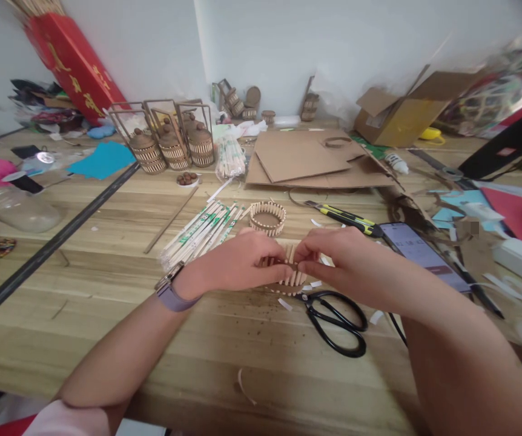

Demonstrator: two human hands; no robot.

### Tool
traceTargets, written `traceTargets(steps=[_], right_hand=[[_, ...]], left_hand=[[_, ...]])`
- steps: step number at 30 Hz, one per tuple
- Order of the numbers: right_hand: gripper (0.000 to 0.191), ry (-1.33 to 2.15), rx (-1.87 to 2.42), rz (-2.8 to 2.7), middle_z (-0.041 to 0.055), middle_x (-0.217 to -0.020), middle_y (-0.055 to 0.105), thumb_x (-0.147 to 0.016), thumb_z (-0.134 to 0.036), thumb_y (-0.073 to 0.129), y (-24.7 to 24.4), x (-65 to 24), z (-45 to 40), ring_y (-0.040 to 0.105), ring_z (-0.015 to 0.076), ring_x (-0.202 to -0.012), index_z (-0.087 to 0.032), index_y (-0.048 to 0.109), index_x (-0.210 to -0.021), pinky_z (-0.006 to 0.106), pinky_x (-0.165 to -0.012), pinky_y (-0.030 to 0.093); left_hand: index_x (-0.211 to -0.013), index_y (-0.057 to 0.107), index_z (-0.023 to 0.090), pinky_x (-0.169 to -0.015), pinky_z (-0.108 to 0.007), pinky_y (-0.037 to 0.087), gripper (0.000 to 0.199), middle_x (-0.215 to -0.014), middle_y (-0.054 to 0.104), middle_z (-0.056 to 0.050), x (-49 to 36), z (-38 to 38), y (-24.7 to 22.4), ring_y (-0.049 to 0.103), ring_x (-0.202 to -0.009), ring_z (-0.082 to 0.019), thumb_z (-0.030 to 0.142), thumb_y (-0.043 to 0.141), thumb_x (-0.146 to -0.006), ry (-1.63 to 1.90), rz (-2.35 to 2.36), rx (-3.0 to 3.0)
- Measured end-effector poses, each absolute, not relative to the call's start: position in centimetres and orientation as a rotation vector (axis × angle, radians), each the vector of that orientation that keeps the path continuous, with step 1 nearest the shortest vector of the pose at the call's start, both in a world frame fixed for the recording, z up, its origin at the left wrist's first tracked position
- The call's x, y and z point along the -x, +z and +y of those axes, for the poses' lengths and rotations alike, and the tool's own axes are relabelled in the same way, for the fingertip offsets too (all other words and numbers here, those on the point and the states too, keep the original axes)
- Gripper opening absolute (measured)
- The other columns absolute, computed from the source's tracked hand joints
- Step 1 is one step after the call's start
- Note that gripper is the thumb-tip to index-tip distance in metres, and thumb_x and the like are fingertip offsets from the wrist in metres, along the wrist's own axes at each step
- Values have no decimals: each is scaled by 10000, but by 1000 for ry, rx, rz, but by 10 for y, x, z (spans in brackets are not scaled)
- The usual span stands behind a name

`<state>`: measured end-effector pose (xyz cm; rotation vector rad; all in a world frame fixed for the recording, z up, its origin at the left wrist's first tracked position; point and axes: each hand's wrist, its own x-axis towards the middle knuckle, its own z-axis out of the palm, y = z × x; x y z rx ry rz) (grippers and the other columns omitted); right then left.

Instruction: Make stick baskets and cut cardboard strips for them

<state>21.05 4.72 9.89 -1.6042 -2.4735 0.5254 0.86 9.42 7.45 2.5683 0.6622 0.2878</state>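
Both hands meet over a small round piece of brown cardboard and pale sticks [294, 278] on the wooden table. My left hand [245, 260], with a watch on its wrist, pinches its left side with curled fingers. From the right, my right hand [333, 254] grips the same piece at its upper edge, fingertips close to the left ones. The fingers hide part of it. Just beyond stands a finished-looking ring of sticks [267, 219] with a brown base. Black-handled scissors [338, 321] lie near me, beside the piece.
Wrapped sticks [201, 233] lie left of the ring. A yellow-black cutter [345, 218] and a phone [424, 254] are to the right. Farther back are cardboard sheets [297, 160], an open box [406, 109], small lidded baskets [177, 145] and a bowl of brown beads [187, 179].
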Motion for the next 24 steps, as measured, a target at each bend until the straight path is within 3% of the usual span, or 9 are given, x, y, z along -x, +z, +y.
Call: traceTargets(steps=[5, 9, 24], right_hand=[[218, 534, 1589, -2492, 33, -827, 718, -881, -255, 499, 97, -207, 47, 612, 202, -831, -230, 690, -780, 335, -767, 379], [163, 523, 1680, -2374, 23, -904, 732, -826, -299, 603, 102, -213, 46, 636, 215, -864, -244, 685, -956, 340, -767, 384], [82, 438, 1647, -2320, 9, -826, 716, -823, -273, 553, 87, -234, 39, 637, 185, -756, -244, 615, -868, 323, -724, 385]], left_hand=[[-790, 668, 163, -700, -253, 388, 266, -749, 631, -7, -12, 93, 70, 577, -750, -150, 325, 537, -955, 295, 706, -2429], [-764, 694, 162, -686, -243, 381, 231, -728, 645, -7, -11, 93, 72, 583, -757, -152, 277, 580, -930, 337, 788, -2416], [-786, 724, 160, -668, -240, 377, 219, -713, 668, -9, -7, 94, 75, 576, -741, -150, 274, 609, -933, 386, 728, -2431]])
